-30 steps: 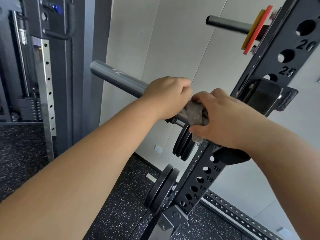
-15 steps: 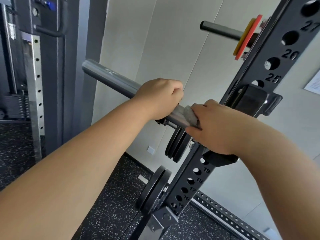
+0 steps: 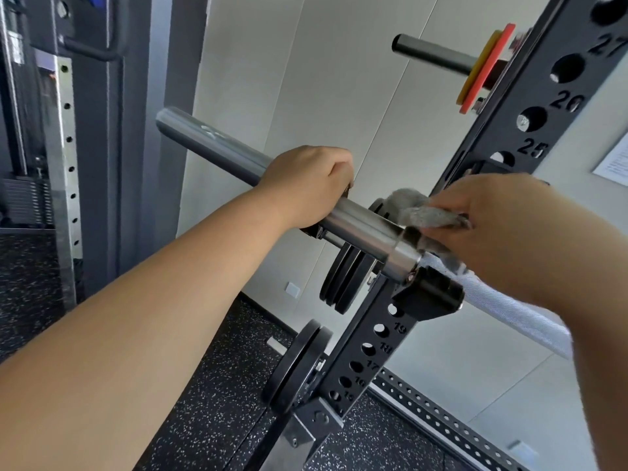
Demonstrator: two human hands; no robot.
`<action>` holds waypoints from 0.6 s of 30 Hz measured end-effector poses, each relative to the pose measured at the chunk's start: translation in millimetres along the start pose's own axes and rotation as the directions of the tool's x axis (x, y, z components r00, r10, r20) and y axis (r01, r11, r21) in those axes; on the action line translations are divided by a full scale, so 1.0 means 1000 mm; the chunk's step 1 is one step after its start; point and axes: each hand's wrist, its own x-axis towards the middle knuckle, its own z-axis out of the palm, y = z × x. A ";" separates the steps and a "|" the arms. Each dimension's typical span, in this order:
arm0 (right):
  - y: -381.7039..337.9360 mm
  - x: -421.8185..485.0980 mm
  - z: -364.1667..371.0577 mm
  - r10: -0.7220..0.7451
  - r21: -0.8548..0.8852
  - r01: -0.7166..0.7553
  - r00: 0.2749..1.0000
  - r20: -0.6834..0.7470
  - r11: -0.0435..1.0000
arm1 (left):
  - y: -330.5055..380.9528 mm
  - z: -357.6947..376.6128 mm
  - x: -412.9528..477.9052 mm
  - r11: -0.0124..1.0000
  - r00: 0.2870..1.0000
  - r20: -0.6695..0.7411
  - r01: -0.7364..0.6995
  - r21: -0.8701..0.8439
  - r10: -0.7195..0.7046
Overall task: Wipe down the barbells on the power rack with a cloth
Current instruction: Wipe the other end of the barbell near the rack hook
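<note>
A steel barbell (image 3: 217, 144) lies across the black power rack upright (image 3: 377, 338), resting in a black hook (image 3: 428, 294). My left hand (image 3: 309, 185) grips the barbell's thick sleeve from above, left of the upright. My right hand (image 3: 499, 229) holds a grey cloth (image 3: 413, 212) bunched against the inner end of the sleeve, by the collar (image 3: 402, 256). The knurled shaft (image 3: 516, 314) runs on to the right under my right forearm.
Black weight plates (image 3: 346, 277) hang on pegs behind the upright, with another pair (image 3: 295, 365) lower down. A storage peg with red and yellow plates (image 3: 482, 69) sticks out above. A cable machine (image 3: 64, 130) stands at left. The floor is speckled rubber.
My right hand with the cloth has slid right along the sleeve to the collar, baring more shiny steel. My left hand keeps its grip on the sleeve.
</note>
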 end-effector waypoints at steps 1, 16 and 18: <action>0.003 -0.004 -0.001 0.014 -0.022 -0.015 0.999 -0.039 1.000 | -0.001 0.000 0.001 1.000 1.000 0.004 0.003 0.000 -0.003; -0.014 0.032 0.037 -0.193 0.123 0.179 0.976 0.104 0.976 | 0.015 -0.011 0.032 0.978 0.931 0.338 0.078 0.192 -0.141; -0.022 0.038 0.036 -0.180 0.033 0.177 0.975 0.133 0.984 | 0.018 -0.013 0.033 0.976 0.926 0.346 0.086 0.199 -0.153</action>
